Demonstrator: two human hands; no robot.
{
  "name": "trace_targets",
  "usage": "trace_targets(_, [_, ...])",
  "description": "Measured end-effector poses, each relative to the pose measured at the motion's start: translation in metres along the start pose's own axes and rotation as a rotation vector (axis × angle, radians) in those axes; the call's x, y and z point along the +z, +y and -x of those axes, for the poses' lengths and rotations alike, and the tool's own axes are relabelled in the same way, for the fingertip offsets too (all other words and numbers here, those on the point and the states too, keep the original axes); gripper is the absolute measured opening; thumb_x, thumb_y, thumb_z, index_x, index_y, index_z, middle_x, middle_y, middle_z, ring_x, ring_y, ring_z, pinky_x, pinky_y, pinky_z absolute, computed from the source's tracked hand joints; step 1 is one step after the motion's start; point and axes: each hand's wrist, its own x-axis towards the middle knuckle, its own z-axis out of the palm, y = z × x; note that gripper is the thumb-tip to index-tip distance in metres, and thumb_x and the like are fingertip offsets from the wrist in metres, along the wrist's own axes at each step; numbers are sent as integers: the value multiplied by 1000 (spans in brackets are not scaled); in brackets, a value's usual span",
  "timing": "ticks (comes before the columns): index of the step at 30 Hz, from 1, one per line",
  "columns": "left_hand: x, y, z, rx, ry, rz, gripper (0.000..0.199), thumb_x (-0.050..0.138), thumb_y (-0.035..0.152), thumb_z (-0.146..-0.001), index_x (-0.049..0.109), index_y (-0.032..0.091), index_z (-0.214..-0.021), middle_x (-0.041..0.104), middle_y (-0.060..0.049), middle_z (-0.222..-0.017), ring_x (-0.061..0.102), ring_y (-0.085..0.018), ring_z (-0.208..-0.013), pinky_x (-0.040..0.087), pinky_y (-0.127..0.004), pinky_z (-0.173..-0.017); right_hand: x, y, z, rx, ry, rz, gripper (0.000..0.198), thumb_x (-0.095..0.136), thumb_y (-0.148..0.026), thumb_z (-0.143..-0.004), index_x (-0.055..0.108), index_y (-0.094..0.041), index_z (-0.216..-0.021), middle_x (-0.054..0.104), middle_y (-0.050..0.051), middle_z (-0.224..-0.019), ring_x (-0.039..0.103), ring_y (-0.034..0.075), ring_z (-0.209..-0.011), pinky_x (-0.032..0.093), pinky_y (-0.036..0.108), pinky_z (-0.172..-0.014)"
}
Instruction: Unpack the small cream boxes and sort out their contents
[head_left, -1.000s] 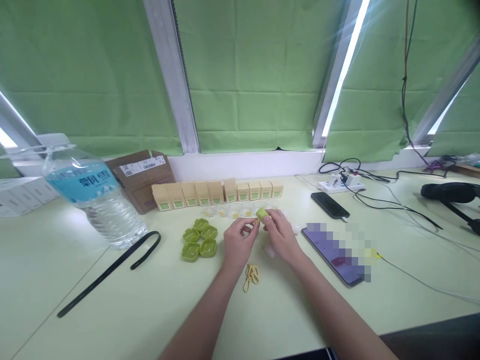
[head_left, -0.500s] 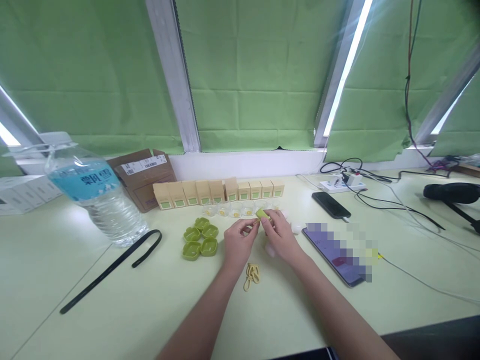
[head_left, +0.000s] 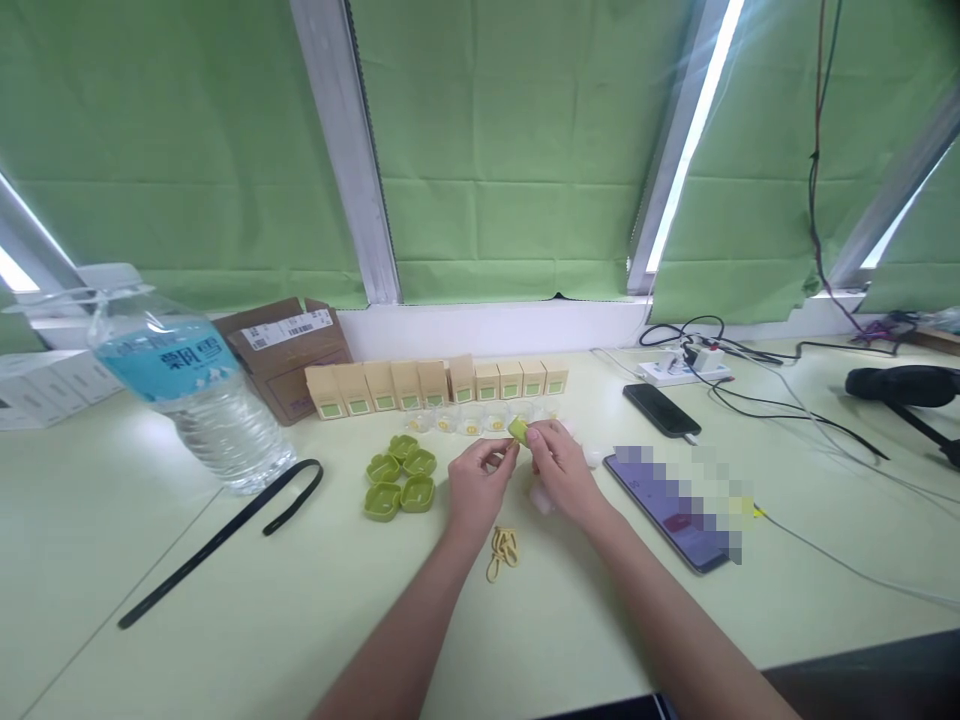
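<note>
Head cam, clock centred on the hands: right hand (head_left: 559, 462) has its grip closed around a small green piece (head_left: 519, 431), held up off the tabletop (head_left: 585, 640) at about 12 o'clock. Left hand (head_left: 478, 482) is right beside it with the fingertips pinched narrow near that piece – too small to tell what's between them.

5 green cups (head_left: 383, 503) sit bunched up at 9 o'clock, and a little heap of yellow loops (head_left: 511, 546) lies at 6. Clear pots (head_left: 471, 422) line up at 11, with 10 cardboard boxes (head_left: 406, 385) in a row just behind. Big phone (head_left: 656, 505) at 4 o'clock, smaller phone (head_left: 661, 411) at 2. Water bottle (head_left: 225, 430) leans in at 9 to 10 – black strap (head_left: 202, 553) near its base.
</note>
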Motion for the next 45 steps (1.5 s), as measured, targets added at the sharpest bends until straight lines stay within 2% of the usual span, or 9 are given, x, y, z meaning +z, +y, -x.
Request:
trace_targets(5, [-1,4,0,10,11,6,14,72,34,-79,77,21,-82,73,-4,-77,63,-16,-64,49,-26,-59,0,2,-1,3,-17,-3,38,41,-49,-101,69,-24,-96,66,8,-99,60,24,-98,52,37,-81])
trace_targets(8, [-1,6,0,13,8,-23,13,70,33,-80,75,21,-78,71,-3,-74,63,-16,-64,48,-26,-61,1,1,0,52,-33,-17,34,49,-49,-97,68,-23,-107,63,9,-106,61,19,-83,54,32,-69])
trace_targets(12, [-1,6,0,5,5,-68,16,68,35,-81,71,21,-75,70,-2,-71,61,-15,-63,47,-26,-62,1,-1,1,76,-48,-26,32,54,-47,-95,67,-23,-112,60,8,-109,57,13,-65,54,32,-64])
trace_targets(15, [0,3,0,-14,-8,-40,16,68,36,-81,70,21,-77,68,-2,-71,60,-15,-63,47,-26,-61,1,-3,2,67,-37,-27,30,55,-45,-94,66,-22,-110,59,8,-110,58,12,-64,55,31,-62])
trace_targets(21, [4,-5,0,-48,-19,67,19,65,32,-83,67,22,-100,69,-2,-81,62,-14,-68,50,-25,-67,1,-4,3,50,-54,-22,25,57,-41,-93,63,-23,-109,58,8,-113,60,12,-65,58,32,-64])
trace_targets(28, [-1,3,1,-143,-16,75,29,47,36,-96,67,23,-113,71,-3,-88,65,-18,-81,49,-29,-74,2,-7,3,32,-59,-18,19,61,-35,-90,64,-24,-105,57,7,-117,58,9,-62,58,31,-65])
trace_targets(36, [-2,10,5,-109,-85,114,33,47,40,-97,63,22,-120,72,-5,-97,66,-18,-82,50,-29,-77,2,-5,1,39,-39,-22,16,55,-34,-93,65,-22,-95,59,7,-107,59,11,-64,56,29,-63])
trace_targets(41, [0,8,6,30,-122,66,34,55,35,-93,61,22,-124,69,-8,-110,66,-19,-95,51,-30,-82,2,-3,0,52,22,0,10,63,-28,-86,68,-22,-91,62,5,-107,56,10,-60,55,29,-62])
trace_targets(45, [2,6,7,106,-105,-4,39,59,29,-89,59,21,-127,69,-9,-110,65,-20,-97,50,-30,-81,0,-2,-1,69,56,6,9,65,-26,-83,71,-21,-89,64,5,-102,55,10,-61,54,28,-63])
